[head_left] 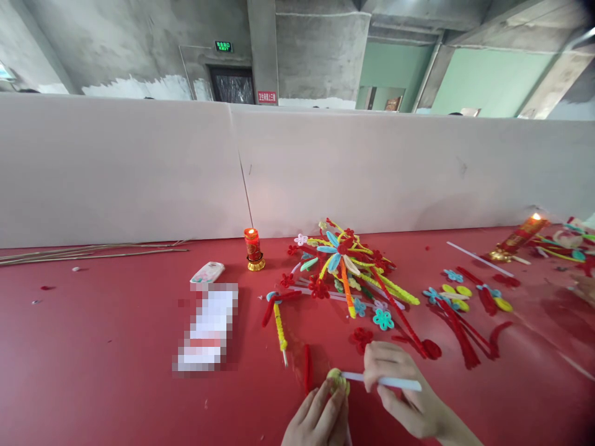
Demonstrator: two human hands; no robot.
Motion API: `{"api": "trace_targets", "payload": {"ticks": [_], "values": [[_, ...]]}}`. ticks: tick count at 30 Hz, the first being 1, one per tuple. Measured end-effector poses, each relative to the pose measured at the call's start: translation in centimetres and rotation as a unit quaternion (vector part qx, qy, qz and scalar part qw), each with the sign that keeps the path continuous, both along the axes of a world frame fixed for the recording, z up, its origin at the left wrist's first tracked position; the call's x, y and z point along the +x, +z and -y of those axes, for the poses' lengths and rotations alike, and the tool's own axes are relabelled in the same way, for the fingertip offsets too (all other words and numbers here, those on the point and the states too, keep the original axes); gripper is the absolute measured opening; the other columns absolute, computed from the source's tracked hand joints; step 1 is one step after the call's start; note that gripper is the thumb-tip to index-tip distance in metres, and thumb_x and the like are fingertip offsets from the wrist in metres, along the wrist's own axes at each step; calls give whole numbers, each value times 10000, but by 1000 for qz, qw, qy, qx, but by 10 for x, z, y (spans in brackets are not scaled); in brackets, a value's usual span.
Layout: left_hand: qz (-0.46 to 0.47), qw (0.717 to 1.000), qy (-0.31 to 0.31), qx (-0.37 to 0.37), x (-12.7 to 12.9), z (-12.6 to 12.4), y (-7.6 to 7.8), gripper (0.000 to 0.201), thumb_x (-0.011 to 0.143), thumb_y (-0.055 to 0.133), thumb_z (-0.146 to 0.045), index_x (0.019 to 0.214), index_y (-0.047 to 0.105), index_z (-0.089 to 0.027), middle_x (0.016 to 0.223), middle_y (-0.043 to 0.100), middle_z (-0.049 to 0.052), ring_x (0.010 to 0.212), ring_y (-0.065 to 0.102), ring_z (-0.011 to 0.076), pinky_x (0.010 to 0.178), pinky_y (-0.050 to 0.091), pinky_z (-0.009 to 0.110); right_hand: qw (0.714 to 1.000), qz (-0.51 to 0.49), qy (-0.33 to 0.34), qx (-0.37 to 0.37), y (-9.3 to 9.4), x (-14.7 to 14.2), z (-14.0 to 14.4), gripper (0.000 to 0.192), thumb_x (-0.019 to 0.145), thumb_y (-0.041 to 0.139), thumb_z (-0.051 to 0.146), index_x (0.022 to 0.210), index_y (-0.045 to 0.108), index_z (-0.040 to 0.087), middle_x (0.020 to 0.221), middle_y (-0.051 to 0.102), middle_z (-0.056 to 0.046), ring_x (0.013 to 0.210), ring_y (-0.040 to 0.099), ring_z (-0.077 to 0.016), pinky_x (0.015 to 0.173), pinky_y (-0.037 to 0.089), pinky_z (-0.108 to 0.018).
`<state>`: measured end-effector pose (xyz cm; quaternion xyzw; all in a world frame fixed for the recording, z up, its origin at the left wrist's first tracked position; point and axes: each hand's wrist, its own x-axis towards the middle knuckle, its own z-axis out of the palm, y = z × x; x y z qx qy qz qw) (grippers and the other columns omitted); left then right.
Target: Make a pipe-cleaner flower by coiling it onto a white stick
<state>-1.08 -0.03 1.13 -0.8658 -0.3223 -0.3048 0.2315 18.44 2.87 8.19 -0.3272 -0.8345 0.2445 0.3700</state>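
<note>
1. Red bench (93, 347) under a green "EXIT" sign (223, 46).
2. Near the front edge, left hand (318, 418) pinches a yellow fuzzy coil (335, 378).
3. Right hand (400, 393) grips a white stick (381, 381) touching the coil.

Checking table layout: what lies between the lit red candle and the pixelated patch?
In the head view, a small white patterned case lies between candle and patch.
</note>
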Motion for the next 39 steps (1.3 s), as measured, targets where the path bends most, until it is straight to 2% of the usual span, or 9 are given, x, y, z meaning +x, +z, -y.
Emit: {"api": "trace_targets", "payload": {"ticks": [5,8,11,14,16,19,22,33,39], "values": [[-2,1000,-3,-5,1,1,1,380,888,277,-86,1035,615,-176,1036,667,-19,939,611,132,757,501,210,1000,0,8,2,2,-2,0,136,731,384,146,608,405,198,599,420,10,577,440,-137,594,369,-287],[8,1000,-2,2,0,0,2,377,885,286,-82,1019,624,-178,1019,674,-30,935,612,130,748,506,212,1000,16,0,8,6,-4,-1,204,790,382,161,598,439,192,598,449,1,580,455,-136,587,377,-278],[11,1000,-2,2,3,0,-3,371,888,291,-94,1019,626,-185,1015,676,-39,939,606,120,745,505,202,999,44,-11,17,7,-3,-1,195,833,391,171,722,550,195,650,546,-20,629,517,-147,618,401,-274],[85,996,13,11,9,-1,-14,375,880,292,-96,993,638,-186,974,689,-36,930,606,117,762,496,202,995,79,-49,31,4,1,0,188,845,406,182,912,577,220,747,637,-28,722,580,-167,701,418,-285],[132,991,20,21,11,0,-18,393,878,276,-90,979,643,-185,956,695,-30,924,609,115,765,494,201,992,99,-73,31,2,2,0,187,848,396,183,908,567,228,721,647,-16,696,591,-165,697,422,-281],[80,997,8,-2,7,0,-13,382,884,283,-91,1002,631,-195,990,687,-41,929,614,109,753,505,189,990,110,-80,28,1,3,1,147,836,379,173,836,520,210,637,605,-5,607,570,-154,639,423,-275],[12,1000,-6,-20,2,0,-1,360,890,299,-99,1015,623,-197,1004,686,-50,920,627,116,738,515,187,991,98,-82,32,1,3,1,88,809,383,164,800,462,202,643,564,-9,605,554,-153,627,422,-282],[13,1000,5,3,1,0,-2,398,889,261,-71,1007,624,-183,991,679,-26,910,623,125,737,510,204,996,70,-48,-17,-2,8,1,131,727,410,120,816,429,214,728,538,-19,700,515,-177,672,416,-300],[0,1000,-2,2,0,0,2,373,887,287,-70,1022,618,-177,997,676,-18,944,612,125,751,505,191,998,48,-8,-32,3,6,1,115,663,376,107,709,387,212,668,485,-13,642,491,-174,640,404,-305]]}}
